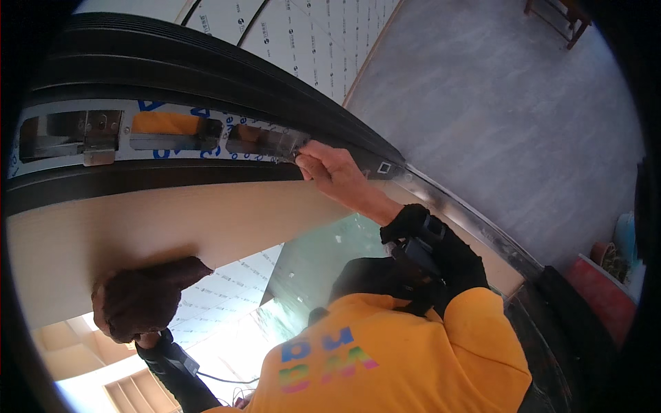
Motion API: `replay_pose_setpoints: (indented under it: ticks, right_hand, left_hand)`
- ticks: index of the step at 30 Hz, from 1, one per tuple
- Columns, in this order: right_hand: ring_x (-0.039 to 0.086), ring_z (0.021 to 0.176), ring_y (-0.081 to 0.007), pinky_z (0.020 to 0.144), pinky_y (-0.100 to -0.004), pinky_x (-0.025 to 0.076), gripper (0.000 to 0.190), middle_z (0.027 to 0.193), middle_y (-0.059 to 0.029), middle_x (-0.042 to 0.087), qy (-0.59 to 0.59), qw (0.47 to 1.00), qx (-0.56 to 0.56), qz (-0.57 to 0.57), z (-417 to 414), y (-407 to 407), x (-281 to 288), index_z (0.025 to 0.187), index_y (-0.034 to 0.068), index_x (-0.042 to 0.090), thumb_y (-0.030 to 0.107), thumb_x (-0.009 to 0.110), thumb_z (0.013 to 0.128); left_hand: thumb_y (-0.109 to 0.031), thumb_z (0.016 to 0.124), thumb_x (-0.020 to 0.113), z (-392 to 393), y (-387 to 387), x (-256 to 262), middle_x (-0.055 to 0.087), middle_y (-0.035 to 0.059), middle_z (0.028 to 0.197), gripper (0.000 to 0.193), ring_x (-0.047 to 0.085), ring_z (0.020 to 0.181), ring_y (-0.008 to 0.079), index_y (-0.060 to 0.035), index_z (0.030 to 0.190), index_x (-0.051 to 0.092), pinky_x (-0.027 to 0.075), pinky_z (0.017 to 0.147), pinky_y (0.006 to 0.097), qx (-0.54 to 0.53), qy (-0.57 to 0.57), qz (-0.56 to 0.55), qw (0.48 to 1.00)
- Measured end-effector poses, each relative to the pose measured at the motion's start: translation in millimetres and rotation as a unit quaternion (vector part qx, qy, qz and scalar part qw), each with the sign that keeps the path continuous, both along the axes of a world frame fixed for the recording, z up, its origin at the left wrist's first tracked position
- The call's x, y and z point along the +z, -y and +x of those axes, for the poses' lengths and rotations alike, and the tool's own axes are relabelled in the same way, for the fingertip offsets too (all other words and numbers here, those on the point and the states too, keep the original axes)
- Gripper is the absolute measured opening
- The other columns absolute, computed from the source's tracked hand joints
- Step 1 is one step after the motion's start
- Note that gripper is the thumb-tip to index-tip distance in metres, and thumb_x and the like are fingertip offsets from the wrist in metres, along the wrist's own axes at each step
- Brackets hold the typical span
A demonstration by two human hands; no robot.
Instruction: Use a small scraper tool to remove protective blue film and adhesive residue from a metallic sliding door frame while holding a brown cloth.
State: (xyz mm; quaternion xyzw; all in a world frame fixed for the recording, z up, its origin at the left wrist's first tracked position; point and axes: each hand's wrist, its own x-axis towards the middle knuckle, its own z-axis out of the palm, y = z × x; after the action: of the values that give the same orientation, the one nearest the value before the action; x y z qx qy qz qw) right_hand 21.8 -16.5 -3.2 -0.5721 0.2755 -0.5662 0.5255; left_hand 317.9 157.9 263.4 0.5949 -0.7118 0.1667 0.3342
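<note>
My right hand (335,175) has its fingers pinched at the near end of a long strip (124,129) with cut-out openings, set in a dark ribbed frame (206,77). A small translucent piece (295,143) lies at the fingertips; its kind is unclear. Blue print shows on the strip's pale film, and a metal bracket (102,137) crosses it at the left. My left hand (148,339) is mostly hidden by a bunched dark brown cloth (142,297), which it holds against or close to a beige panel (170,211).
Printed film covers pale panels (310,46) beyond the frame. A metal edge rail (459,206) borders the grey floor (496,103). Wooden furniture legs (576,33) stand at upper right, and a red object (604,294) and a plant pot (600,253) at the right. Open shelving (139,392) shows at lower left.
</note>
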Motion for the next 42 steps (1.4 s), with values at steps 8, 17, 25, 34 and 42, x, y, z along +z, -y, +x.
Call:
replay_pose_setpoints:
  ticks: [8,17,25,34,42]
  right_hand:
    - [0.043,0.048,-0.0127,0.044,-0.0261,0.036,0.006,0.055,-0.0072,0.045,0.012,0.999,-0.038,-0.03,0.0,-0.4,5.3,0.078,0.001,0.05,0.006,0.049,0.08]
    - [0.04,0.05,-0.0084,0.046,-0.0239,0.034,0.013,0.054,-0.0016,0.044,0.016,0.995,0.048,0.084,-1.2,-1.5,18.7,0.073,0.001,0.049,0.01,0.047,0.082]
    - [0.039,0.051,-0.007,0.047,-0.0239,0.033,0.016,0.055,0.001,0.043,-0.005,0.989,0.077,0.124,-6.7,-4.2,18.5,0.071,0.001,0.049,0.013,0.048,0.082]
    - [0.046,0.052,-0.0102,0.049,-0.0277,0.036,0.017,0.055,-0.0028,0.049,-0.042,0.992,-0.068,0.094,-43.3,-32.1,36.1,0.072,0.004,0.05,0.015,0.045,0.083]
    - [0.048,0.057,-0.0091,0.051,-0.0224,0.037,0.018,0.062,-0.0017,0.051,-0.01,0.966,-0.013,0.258,-69.6,-93.1,31.0,0.074,0.003,0.05,0.016,0.042,0.085]
  left_hand:
    - [-0.044,0.071,0.058,-42.7,28.4,-12.3,0.054,0.0191,0.097,0.057,0.055,0.085,0.0292,-0.0007,0.106,0.046,0.047,0.077,0.0385,-0.11,0.07,-0.04,0.991]
    - [-0.039,0.074,0.055,-26.8,23.6,-9.2,0.055,0.0138,0.096,0.05,0.055,0.086,0.0233,-0.0012,0.105,0.047,0.046,0.076,0.0337,-0.102,0.07,-0.028,0.992]
    - [-0.037,0.072,0.057,-1.1,21.2,-8.0,0.056,0.012,0.094,0.05,0.055,0.085,0.0236,0.0004,0.104,0.048,0.045,0.075,0.0329,-0.091,0.088,-0.005,0.992]
    - [-0.035,0.066,0.064,-57.3,40.5,-13.0,0.058,0.0121,0.084,0.051,0.057,0.078,0.0283,0.0019,0.099,0.052,0.044,0.071,0.034,-0.07,0.26,-0.079,0.96]
    - [-0.034,0.052,0.074,-88.8,39.1,-9.1,0.056,0.0105,0.095,0.063,0.051,0.09,0.028,-0.0061,0.103,0.052,0.038,0.079,0.038,-0.166,0.197,0.036,0.966]
